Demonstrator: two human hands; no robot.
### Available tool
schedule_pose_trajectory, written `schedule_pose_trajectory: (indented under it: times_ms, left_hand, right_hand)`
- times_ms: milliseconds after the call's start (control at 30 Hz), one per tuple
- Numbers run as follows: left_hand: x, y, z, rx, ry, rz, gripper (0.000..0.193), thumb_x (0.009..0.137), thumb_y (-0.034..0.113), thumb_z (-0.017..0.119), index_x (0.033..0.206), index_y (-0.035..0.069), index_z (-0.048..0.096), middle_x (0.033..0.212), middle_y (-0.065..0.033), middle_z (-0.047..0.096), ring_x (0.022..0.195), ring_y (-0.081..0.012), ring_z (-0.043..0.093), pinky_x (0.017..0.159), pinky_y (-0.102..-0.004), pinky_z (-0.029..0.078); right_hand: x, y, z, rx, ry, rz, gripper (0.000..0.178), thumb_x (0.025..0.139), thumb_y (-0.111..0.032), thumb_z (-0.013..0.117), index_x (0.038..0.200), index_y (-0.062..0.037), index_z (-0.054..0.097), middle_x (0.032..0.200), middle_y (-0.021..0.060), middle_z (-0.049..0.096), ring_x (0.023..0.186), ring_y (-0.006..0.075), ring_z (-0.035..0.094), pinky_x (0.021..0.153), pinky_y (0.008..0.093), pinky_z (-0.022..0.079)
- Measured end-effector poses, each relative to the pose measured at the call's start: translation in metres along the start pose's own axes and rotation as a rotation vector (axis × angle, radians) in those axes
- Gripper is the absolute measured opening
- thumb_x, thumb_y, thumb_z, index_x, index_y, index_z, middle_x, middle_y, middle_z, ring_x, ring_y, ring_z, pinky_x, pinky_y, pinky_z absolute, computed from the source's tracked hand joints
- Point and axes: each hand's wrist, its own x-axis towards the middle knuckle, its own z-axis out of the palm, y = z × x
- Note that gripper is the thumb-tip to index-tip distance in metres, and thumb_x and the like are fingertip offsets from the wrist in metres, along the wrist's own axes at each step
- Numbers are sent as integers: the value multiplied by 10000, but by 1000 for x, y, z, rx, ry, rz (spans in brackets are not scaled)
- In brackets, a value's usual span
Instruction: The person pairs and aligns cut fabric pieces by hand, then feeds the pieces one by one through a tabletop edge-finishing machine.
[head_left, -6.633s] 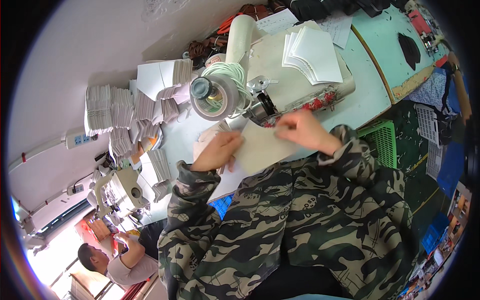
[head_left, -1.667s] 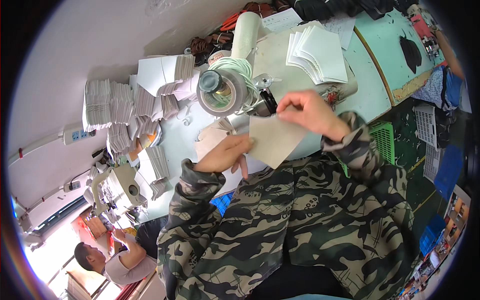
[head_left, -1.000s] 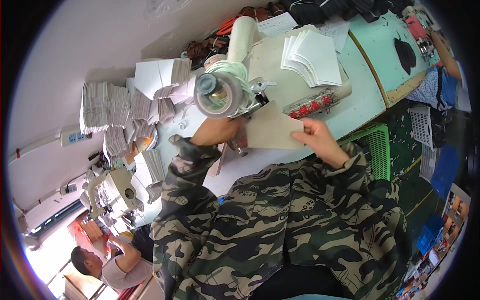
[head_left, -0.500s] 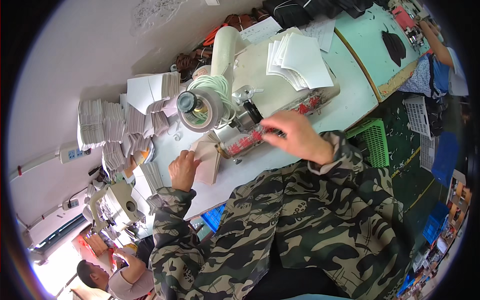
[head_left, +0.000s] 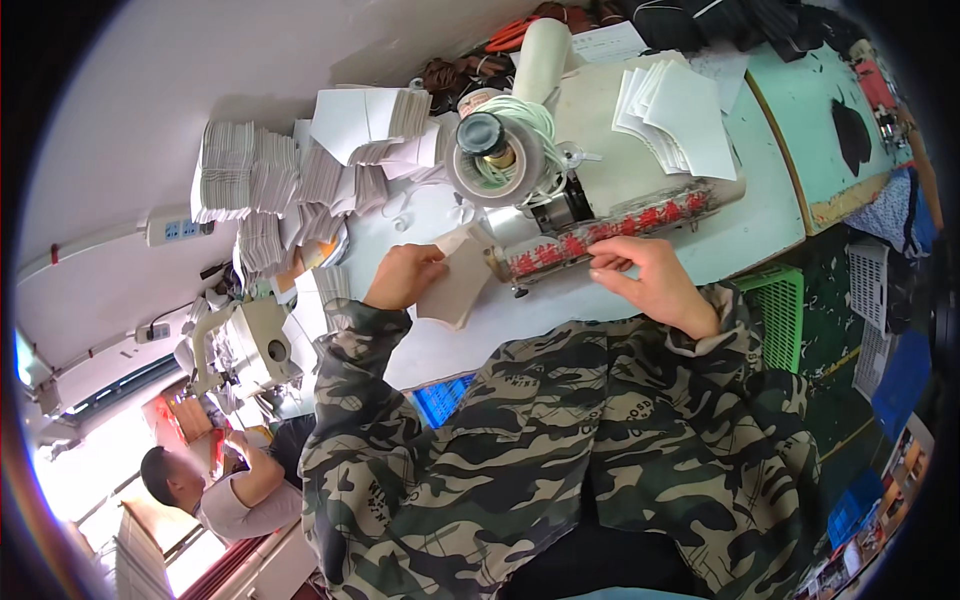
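My left hand (head_left: pixel 402 277) has its fingers closed on the left edge of a small stack of pale beige cut pieces (head_left: pixel 457 283). The stack lies on the white tabletop, against the end of a sewing machine's (head_left: pixel 605 237) long arm, which is blotched with red. Just in front of that arm is my right hand (head_left: pixel 655 283), its fingers curled in toward the thumb. Whatever may be between those fingertips is too small or hidden to make out. A thread cone with pale green cord (head_left: pixel 505 150) stands above the machine.
Tied stacks of white pieces (head_left: pixel 245 170) rise at the left. More white sheets (head_left: pixel 680 115) lie fanned on the machine bed. A green crate (head_left: pixel 775 310) stands at the right, a blue crate (head_left: pixel 443 400) below the table. Another person (head_left: pixel 235 490) sits at the lower left.
The view has shifted, so the table appears farther right. My right hand has come down from over the machine arm to its front, fingers drawn closer. My left fingers have closed on the stack's edge.
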Motion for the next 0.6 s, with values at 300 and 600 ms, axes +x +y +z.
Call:
schedule_pose_trajectory:
  times_ms: [300, 600]
  left_hand:
    - [43, 79, -30, -382, -291, 40, 215, 898, 178, 644, 988, -6, 708, 806, -71, 695, 725, -125, 611, 684, -294, 489]
    - [63, 107, -27, -389, -161, -17, 231, 843, 160, 641, 1010, 3, 667, 869, -108, 682, 822, -197, 635, 764, -338, 492]
  right_hand:
    - [31, -7, 0, -78, 35, -94, 263, 864, -115, 712, 1077, 31, 661, 872, 142, 722, 790, 188, 712, 715, 285, 540]
    - [65, -2, -34, -555, 91, -389, 410, 777, -212, 766, 1123, -13, 672, 948, 136, 717, 729, 302, 663, 713, 397, 534]
